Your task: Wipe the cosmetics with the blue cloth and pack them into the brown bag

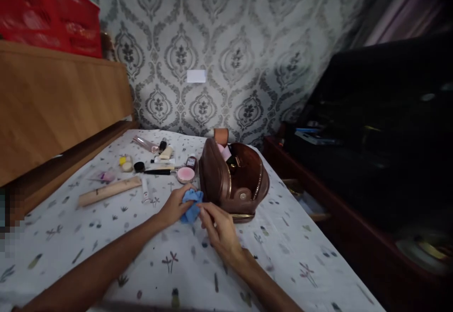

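Note:
In front of the bag, my left hand [177,204] is closed on a crumpled blue cloth [191,213]. My right hand [222,229] pinches at the cloth's right edge, its other fingers curled in. The brown bag [213,175] stands unzipped just behind my hands, with pink and dark items partly showing inside. A pink round compact [186,175] lies beside the bag's left side, close above my left hand. Next to it is a small dark bottle [191,162] with a label.
On the patterned tablecloth [148,265] at left lie a tan long case [109,191], a white tube [145,190], a black-handled brush [158,172], a black round lid [139,166] and several other cosmetics. A wooden cabinet [63,109] borders the left; a dark open case [382,128] rises at right.

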Demonstrator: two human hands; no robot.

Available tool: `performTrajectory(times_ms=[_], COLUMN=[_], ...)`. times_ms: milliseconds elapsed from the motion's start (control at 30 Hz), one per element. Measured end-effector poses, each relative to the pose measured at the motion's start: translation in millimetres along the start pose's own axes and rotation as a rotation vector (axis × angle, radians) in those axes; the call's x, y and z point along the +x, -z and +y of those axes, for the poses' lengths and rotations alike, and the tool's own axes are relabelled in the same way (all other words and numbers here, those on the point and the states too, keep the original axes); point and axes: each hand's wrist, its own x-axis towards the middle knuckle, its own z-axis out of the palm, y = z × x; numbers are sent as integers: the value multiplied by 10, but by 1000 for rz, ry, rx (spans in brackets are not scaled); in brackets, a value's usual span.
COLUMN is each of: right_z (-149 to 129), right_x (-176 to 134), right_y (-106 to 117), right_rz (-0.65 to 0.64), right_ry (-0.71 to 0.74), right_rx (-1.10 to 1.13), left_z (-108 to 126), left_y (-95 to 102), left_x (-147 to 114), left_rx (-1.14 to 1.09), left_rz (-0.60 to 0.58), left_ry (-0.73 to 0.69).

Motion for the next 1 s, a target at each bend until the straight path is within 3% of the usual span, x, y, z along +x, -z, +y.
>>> performTrajectory(times_ms=[200,333,467,667,1000], right_z=[92,68,196,457,440], right_x=[222,357,422,417,426], right_y=[-423,-719,-907,-955,-947], right_rz=[86,52,105,29,40], right_ry=[-350,-357,-319,-433,-441], right_rx=[147,141,145,262,314], left_z=[-139,-248,-300,-342,-385], left_y=[153,270,406,514,504], left_x=[59,98,105,84,96], left_rx=[220,347,510,710,831], left_rz=[141,136,110,57,-30], left_ry=[-27,-4,39,103,152])
